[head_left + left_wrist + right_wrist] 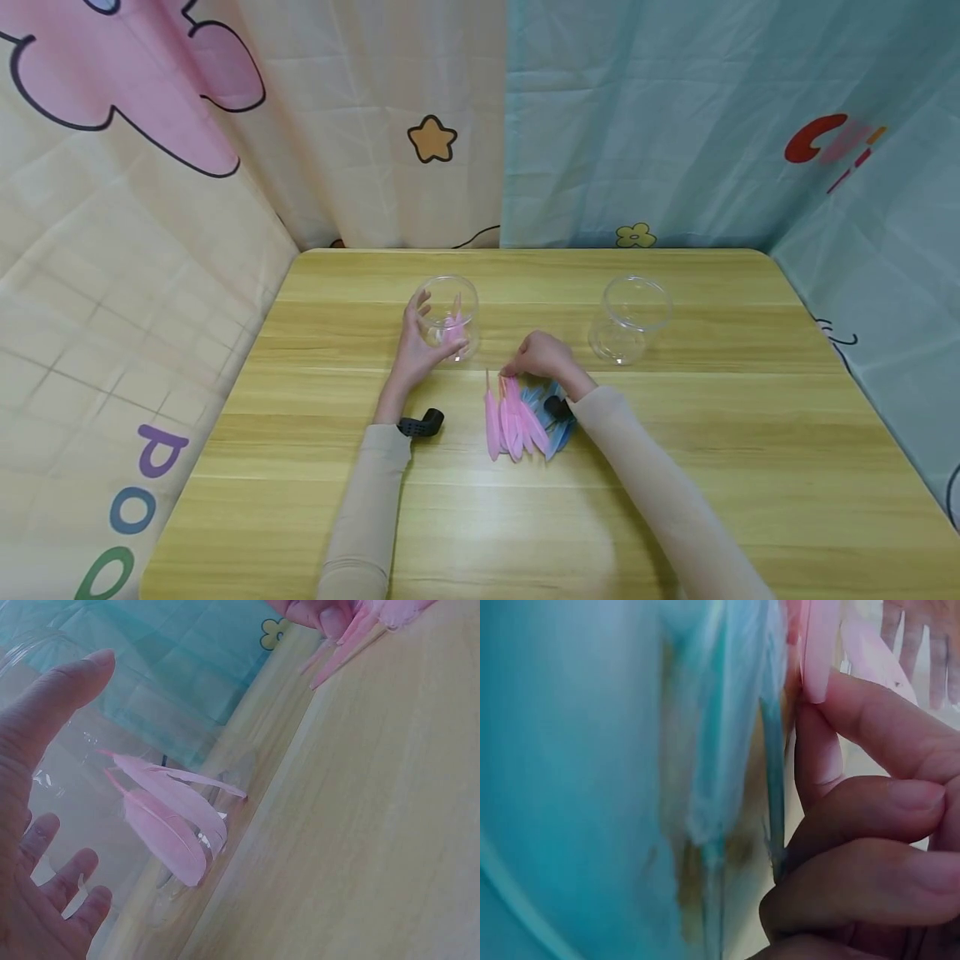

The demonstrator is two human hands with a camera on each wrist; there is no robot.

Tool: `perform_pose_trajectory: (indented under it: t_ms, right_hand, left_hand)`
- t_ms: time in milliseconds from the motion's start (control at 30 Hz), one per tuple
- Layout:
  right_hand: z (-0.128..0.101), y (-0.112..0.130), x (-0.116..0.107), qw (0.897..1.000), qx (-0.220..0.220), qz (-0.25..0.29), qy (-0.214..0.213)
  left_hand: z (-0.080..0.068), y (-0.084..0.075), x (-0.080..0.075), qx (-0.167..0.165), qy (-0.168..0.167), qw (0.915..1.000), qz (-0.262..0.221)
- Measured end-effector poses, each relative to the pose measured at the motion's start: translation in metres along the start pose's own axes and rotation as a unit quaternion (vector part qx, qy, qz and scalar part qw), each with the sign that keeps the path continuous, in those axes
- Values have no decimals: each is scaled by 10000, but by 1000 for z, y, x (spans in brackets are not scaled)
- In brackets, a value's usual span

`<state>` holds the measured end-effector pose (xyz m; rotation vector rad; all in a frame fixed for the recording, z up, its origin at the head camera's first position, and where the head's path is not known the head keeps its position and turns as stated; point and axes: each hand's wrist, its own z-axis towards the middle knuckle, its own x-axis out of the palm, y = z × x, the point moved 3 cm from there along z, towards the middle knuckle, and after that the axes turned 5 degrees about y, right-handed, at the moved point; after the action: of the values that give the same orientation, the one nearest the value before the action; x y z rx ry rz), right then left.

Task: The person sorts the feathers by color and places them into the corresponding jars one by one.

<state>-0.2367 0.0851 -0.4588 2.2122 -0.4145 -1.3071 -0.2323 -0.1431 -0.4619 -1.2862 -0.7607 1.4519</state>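
OK so the loose pink feathers (514, 421) are on the wooden surface (480, 517), on the person's side of the left cup (471, 333) and a bit right of it. Long axis runs roughly front to back: bare quills aim away from the person, fluffy ends toward them, fanned out a little, with one pink feather lying just beside the bunch on its left. The right hand (546, 354) has its fingertips pinching at the quill ends of the pink ones, though I can't tell exactly which feather it's got.

The left hand (416, 346) is wrapped around the left cup, thumb on the near side, fingers round the far side, so it covers part of the wall. The pink feathers inside (169, 832) stand quill up, leaning, vane tips down by the base.

Blue feathers (564, 429) sit beyond the pink bunch, further right of the left cup, partly hidden by a black wrist gadget (557, 407). The right cup (628, 321) is well apart to the left cup's right.

Writing: way left of the left cup, the curtain has big letters (152, 508), a green o, a blue o, and a purple one, d or p, can't tell.
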Motion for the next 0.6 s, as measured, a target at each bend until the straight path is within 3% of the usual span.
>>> perform_pose_trajectory:
  t_ms: [167, 433, 600]
  right_hand:
    - [0, -2, 1, 9993, -213, 295, 47]
    - [1, -7, 1, 9969, -374, 698, 1]
    - [1, -8, 0, 9948, -514, 881, 25]
  left_hand:
    - [-7, -24, -2, 89, 65, 9999, -130]
    - [0, 7, 0, -17, -12, 10000, 57]
    - [1, 11, 0, 33, -25, 10000, -8]
